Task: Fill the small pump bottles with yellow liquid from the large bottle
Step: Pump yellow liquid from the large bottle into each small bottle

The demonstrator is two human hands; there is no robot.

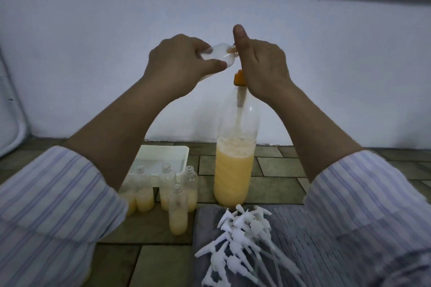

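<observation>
The left hand (179, 58) is curling its fingers (211, 65) round a small clear bottle (218, 55), tilting its mouth toward the orange pump (239, 78), presumably to catch the spout's flow. The right hand (261, 65) is closing over that pump, thumb up, likely ready to press. Below, the large bottle (235, 165) is standing on the tiled floor (279, 170), roughly half full of yellow liquid. Left of it, filled small bottles (178, 207) are waiting uncapped; white pump tops (240, 240) are lying near on grey cloth (326, 251). No readable labels anywhere.

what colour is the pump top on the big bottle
Orange. The pump top sits on the large bottle, beside the right hand; the head view shows it.
</observation>
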